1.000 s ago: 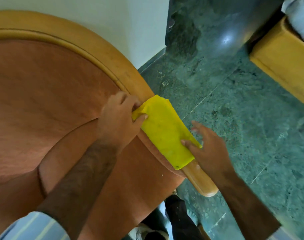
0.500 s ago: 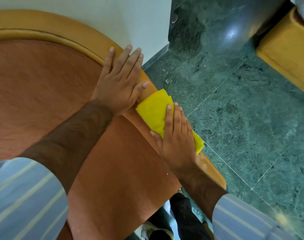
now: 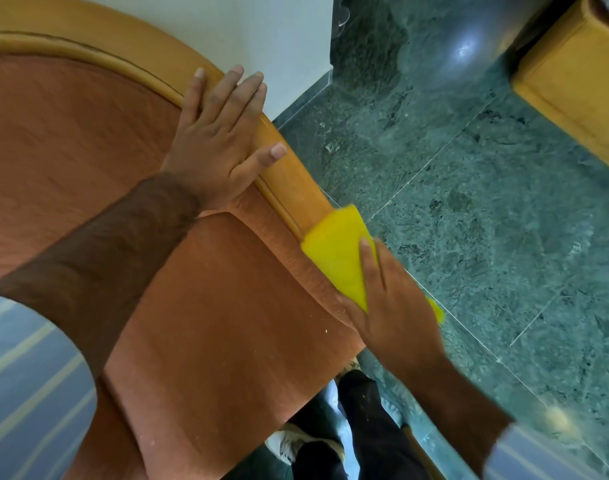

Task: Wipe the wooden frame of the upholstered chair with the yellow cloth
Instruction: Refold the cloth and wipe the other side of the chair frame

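The upholstered chair [image 3: 88, 161] has rust-orange fabric and a curved light wooden frame [image 3: 289, 181] running from the upper left down to the right. My left hand [image 3: 220, 140] lies flat with fingers spread on the frame and the fabric edge. A folded yellow cloth [image 3: 334, 254] sits on the lower end of the frame arm. My right hand [image 3: 393, 306] presses flat on the cloth's lower half and hides the frame's tip.
A white wall [image 3: 261, 36] stands right behind the chair. Green marble floor [image 3: 486, 220] spreads to the right. A yellow-orange wooden furniture piece [image 3: 580, 88] stands at the upper right. My dark trousers and a shoe [image 3: 296, 445] show below the chair.
My right hand has slid the yellow cloth down the frame arm toward its lower end, away from my left hand. My left hand stays flat near the same spot on the frame.
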A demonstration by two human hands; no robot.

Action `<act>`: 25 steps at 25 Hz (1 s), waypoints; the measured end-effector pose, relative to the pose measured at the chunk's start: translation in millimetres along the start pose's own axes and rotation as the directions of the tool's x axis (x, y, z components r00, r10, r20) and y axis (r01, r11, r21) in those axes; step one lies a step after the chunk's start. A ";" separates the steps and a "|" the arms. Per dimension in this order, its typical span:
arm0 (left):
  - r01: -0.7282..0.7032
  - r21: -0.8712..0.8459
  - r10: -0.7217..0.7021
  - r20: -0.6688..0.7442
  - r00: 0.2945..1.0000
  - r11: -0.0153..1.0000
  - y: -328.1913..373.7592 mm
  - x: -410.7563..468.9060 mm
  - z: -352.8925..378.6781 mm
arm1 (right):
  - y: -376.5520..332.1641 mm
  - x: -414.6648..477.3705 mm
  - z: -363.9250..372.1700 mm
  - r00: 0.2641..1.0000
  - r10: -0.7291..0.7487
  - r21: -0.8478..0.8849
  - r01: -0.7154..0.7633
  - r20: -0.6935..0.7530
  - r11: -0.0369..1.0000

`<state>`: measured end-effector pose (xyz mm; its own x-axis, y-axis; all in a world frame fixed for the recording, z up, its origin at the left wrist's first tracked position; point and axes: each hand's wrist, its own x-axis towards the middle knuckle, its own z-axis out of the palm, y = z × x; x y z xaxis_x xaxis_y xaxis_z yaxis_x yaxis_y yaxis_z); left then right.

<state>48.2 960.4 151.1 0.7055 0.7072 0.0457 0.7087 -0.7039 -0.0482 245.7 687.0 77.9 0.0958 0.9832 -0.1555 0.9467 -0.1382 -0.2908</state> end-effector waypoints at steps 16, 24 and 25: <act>-0.015 0.087 0.018 -0.039 0.999 0.996 -1.0 0.7 9.6 | -89.6 134.4 -18.0 0.989 0.081 0.161 -0.060 -0.126 0.985; -0.014 0.091 0.012 0.020 1.000 0.996 2.0 -0.1 2.9 | -16.7 24.3 -0.4 0.998 0.064 0.012 -0.064 -0.020 0.998; -0.011 0.103 0.007 0.044 0.999 0.995 3.1 -0.9 0.6 | -16.2 22.3 0.2 0.997 0.076 0.008 -0.076 -0.015 0.997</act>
<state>49.7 957.6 150.3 0.7095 0.7047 0.0018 0.6969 -0.7011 -0.1510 232.4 711.1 79.0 0.1723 0.9715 -0.1630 0.9342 -0.2137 -0.2858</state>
